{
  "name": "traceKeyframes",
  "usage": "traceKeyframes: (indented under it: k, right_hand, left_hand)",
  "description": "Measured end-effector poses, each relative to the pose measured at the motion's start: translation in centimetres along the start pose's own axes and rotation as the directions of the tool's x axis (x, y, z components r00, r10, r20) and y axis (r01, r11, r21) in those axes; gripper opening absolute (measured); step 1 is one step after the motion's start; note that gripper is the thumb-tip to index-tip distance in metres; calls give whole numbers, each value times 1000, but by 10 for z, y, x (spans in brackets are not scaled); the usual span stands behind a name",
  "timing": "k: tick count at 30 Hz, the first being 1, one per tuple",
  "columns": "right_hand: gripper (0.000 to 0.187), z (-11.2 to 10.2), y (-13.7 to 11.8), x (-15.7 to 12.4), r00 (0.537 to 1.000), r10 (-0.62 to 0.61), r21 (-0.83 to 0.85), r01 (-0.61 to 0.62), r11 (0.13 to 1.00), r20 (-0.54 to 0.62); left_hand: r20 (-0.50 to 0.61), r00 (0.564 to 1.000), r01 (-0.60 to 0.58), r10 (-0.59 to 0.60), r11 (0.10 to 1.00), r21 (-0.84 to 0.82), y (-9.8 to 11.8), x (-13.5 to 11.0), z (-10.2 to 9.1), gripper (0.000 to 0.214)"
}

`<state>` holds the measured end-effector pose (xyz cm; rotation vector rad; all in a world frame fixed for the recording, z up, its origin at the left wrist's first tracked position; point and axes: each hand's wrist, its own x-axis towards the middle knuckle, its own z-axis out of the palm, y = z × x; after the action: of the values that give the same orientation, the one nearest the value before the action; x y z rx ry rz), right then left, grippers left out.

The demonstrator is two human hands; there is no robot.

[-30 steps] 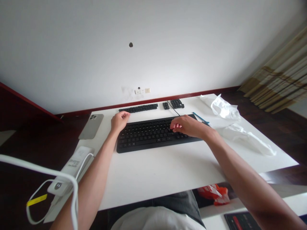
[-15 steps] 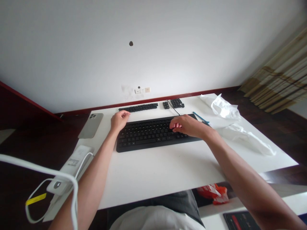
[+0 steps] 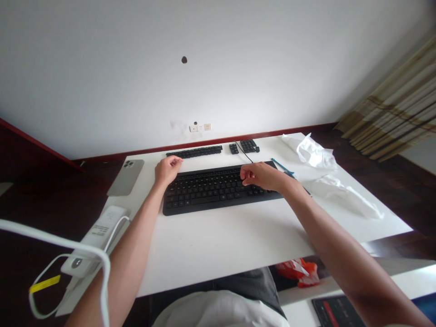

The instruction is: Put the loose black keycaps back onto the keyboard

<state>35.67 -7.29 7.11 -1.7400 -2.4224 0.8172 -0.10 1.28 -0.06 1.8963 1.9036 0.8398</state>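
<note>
A black keyboard (image 3: pixel 211 188) lies across the middle of a white table (image 3: pixel 221 240). My left hand (image 3: pixel 165 169) rests at the keyboard's far left corner, fingers curled and closed, thumb and fingertips pinched toward the row of loose black keycaps (image 3: pixel 194 152) behind it. My right hand (image 3: pixel 260 176) hovers over the keyboard's right part, fingers bent together in a pinch above the keys. What either hand holds, if anything, is too small to see.
A grey phone (image 3: pixel 125 177) lies at the table's left. A white power adapter (image 3: pixel 97 238) with cable sits at the left edge. Small clusters of keycaps (image 3: pixel 248 146) lie behind the keyboard. Crumpled white plastic bags (image 3: pixel 315 154) and a blue tool (image 3: pixel 281 166) lie at right.
My right hand has lifted slightly and drawn a little left over the keys. My left hand has barely moved. The view shifted slightly.
</note>
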Motion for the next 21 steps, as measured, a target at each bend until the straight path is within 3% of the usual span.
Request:
traceKeyframes:
  k: [4, 9, 14, 21]
  right_hand:
    - [20, -9, -8, 9, 987, 144, -120, -134, 984, 74]
    - [29, -27, -24, 33, 953, 252, -292, -196, 936, 169]
    - [34, -32, -31, 43, 939, 262, -363, -169, 916, 223]
    - [28, -25, -37, 35, 952, 235, -433, -131, 892, 195]
  left_hand:
    - [-3, 1000, -3, 3, 1000, -1, -2, 1, 1, 26]
    - [-11, 1000, -2, 2, 1000, -19, -4, 1, 2, 25]
    - [-13, 1000, -2, 1, 1000, -30, -3, 0, 1, 25]
    - [-11, 1000, 28, -28, 999, -23, -1, 1, 1, 24]
